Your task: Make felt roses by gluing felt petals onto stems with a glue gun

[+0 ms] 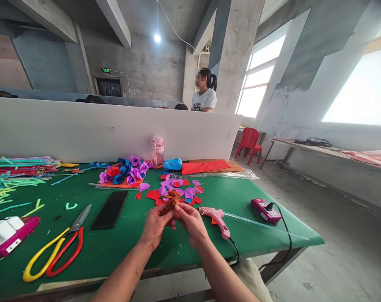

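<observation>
An orange-brown paper flower (172,199) is pinched between the fingertips of both hands above the green table. My left hand (157,224) grips it from the left with thumb and fingers closed. From the right, my right hand (190,220) closes its thumb and fingers on the same flower; its stem, if any, is hidden. Loose purple petals (189,192) and red petals (153,194) lie scattered just behind the hands. To the right of my right hand lies a pink glue gun (220,224) with a clear glue stick (256,222) behind it.
Scissors (66,247) and a black phone (110,210) lie at left. Finished paper flowers (124,170) are heaped behind. A pink bottle (158,150) stands by the white partition (83,130). Power strips (266,211) sit on both sides, one cord hanging over the edge. Beyond stands a person (204,94).
</observation>
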Motion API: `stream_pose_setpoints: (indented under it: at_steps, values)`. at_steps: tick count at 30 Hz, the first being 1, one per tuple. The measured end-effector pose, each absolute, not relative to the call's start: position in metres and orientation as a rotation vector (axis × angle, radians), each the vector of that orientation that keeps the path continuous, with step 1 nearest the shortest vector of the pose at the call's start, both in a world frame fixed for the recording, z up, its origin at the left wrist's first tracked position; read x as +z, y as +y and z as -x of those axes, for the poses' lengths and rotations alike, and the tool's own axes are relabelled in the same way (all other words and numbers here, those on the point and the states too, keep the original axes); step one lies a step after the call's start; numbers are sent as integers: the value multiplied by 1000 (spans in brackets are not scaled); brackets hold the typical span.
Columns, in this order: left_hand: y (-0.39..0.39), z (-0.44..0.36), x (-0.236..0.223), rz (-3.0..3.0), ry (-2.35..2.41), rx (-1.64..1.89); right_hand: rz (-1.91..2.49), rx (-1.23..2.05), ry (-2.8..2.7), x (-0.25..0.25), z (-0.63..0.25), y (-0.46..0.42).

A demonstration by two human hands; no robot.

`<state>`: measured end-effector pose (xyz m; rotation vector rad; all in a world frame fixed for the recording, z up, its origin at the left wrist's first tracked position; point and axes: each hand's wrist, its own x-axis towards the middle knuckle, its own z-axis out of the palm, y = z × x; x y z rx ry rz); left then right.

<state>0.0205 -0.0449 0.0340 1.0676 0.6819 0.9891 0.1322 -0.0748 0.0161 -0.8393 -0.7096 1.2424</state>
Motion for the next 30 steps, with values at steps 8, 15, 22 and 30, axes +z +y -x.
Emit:
stream_pose_setpoints:
  at_steps: [8, 15, 22, 30]
  values:
    - [-41, -15, 35, -1194, 686, 983, 803, 1110, -692, 27, -135, -77]
    - [-26, -16, 25, -1151, 854, 1224, 683, 1237, -581, 30, -133, -80]
    - [-33, -22, 23, -1134, 778, 1250, 683, 1297, -605, 33, -121, -84]
    - [-38, -21, 27, -1137, 734, 1257, 683, 1323, -599, 35, -119, -86]
